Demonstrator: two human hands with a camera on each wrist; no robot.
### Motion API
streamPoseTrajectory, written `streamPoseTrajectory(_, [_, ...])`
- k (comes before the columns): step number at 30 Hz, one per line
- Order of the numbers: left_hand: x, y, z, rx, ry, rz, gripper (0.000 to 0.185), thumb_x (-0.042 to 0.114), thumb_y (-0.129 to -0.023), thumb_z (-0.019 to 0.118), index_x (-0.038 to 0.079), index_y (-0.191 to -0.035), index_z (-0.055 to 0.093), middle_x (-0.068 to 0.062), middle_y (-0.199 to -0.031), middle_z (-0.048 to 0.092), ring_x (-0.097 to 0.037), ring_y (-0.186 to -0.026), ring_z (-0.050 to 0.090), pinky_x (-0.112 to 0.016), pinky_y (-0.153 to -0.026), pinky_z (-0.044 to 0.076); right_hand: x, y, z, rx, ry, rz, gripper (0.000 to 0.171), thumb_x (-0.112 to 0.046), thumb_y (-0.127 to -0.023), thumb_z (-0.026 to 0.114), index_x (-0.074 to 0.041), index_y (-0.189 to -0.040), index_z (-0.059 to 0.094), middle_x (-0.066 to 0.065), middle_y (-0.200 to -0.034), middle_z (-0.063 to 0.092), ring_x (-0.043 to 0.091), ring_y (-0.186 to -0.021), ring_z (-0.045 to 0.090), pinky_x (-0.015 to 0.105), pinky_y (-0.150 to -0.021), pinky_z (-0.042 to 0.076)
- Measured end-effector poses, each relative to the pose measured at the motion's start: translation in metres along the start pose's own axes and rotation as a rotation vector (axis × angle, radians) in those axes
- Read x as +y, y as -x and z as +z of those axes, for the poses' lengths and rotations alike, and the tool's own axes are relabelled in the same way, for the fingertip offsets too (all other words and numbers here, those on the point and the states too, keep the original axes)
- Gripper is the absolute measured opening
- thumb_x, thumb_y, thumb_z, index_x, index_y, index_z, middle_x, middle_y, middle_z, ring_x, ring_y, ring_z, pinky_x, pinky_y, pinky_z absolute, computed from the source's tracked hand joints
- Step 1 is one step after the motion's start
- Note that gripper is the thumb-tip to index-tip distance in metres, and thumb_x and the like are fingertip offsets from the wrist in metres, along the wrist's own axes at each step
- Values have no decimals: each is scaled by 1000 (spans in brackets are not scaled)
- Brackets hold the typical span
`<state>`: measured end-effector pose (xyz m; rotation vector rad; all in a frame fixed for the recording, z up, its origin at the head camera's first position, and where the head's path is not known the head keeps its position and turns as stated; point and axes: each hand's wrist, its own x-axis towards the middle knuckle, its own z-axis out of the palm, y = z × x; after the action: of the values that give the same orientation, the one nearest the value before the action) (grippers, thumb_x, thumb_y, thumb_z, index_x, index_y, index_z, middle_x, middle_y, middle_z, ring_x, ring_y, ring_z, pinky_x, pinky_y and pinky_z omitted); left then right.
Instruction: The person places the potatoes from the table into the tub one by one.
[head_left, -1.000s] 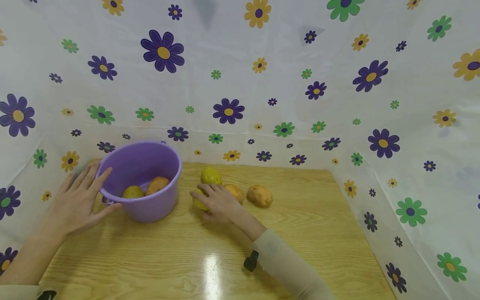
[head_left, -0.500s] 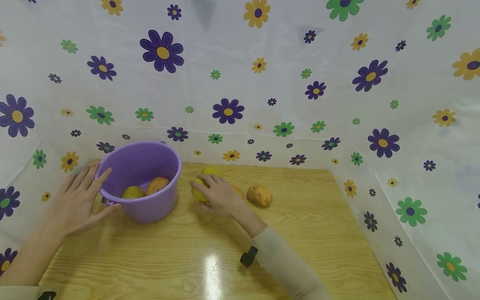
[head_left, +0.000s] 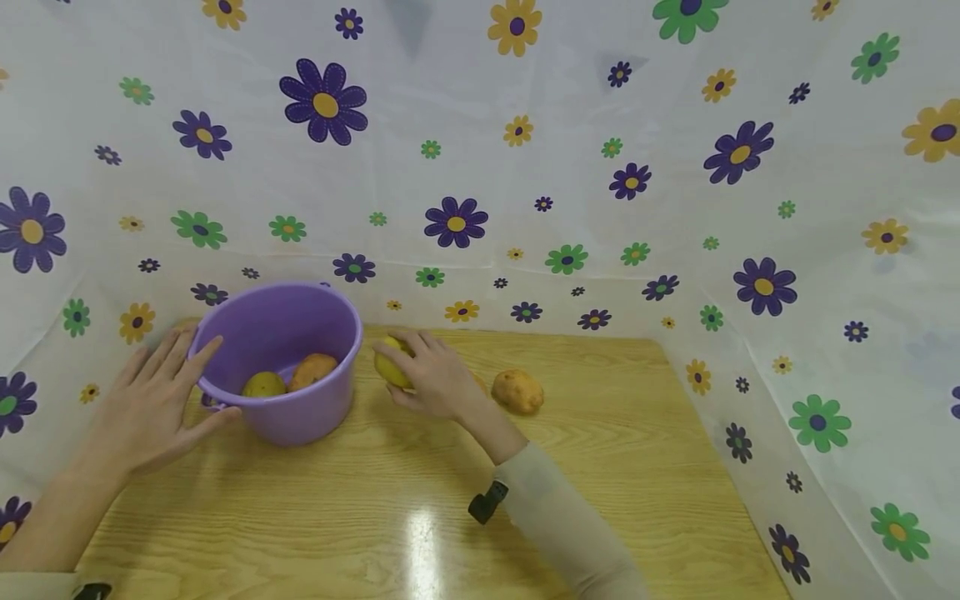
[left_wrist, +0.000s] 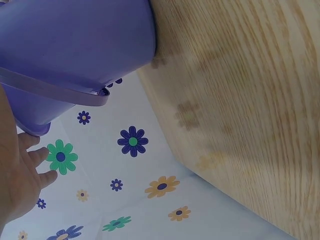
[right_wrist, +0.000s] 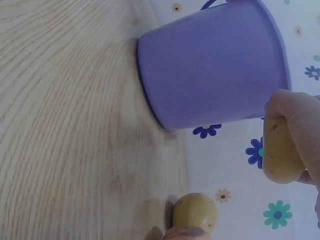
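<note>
My right hand (head_left: 435, 375) grips a yellow-green, roundish fruit (head_left: 392, 364) off the table, just right of the purple bucket (head_left: 307, 425). In the right wrist view, the held fruit (right_wrist: 281, 157) shows dark specks, close to the bucket's rim. With fingers extended, my left hand (head_left: 153, 400) rests against the bucket's left rim. Inside the bucket lie a greenish fruit (head_left: 264, 384) and a potato (head_left: 312, 372). One potato (head_left: 517, 392) sits on the table to the right; another potato (head_left: 478, 382) is mostly hidden behind my right hand.
A second yellow-green fruit (right_wrist: 195, 212) stands on the wooden table (head_left: 300, 517), visible in the right wrist view. Flowered white sheeting (head_left: 480, 167) rises behind the table and at both sides. The bucket's handle (left_wrist: 55, 90) hangs at its side.
My right hand has lifted the yellow-green fruit from the table and carried it up and slightly left toward the bucket. The left hand and bucket have stayed in place.
</note>
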<state>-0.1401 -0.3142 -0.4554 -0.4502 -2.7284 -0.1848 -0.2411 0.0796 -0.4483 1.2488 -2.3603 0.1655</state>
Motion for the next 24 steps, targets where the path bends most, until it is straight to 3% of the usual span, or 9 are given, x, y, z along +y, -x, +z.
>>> streamPoseTrajectory(13, [1, -1, -1, 23, 13, 3, 102, 71, -92, 62, 13, -168, 28, -18, -178, 11, -40, -167, 12, -48, -138, -10, 2, -10, -9, 90, -76, 10, 63, -36, -91, 77, -20, -149, 58, 10, -147, 59, 28, -123, 65, 36, -100, 61])
streamPoseTrajectory(24, [1, -1, -1, 22, 11, -1, 102, 71, -92, 62, 13, -168, 28, -18, -178, 12, -43, -165, 15, -46, -138, -11, -3, -22, -22, 151, -58, -30, 60, -39, -92, 75, -19, -147, 60, 11, -147, 61, 25, -123, 66, 34, -101, 60])
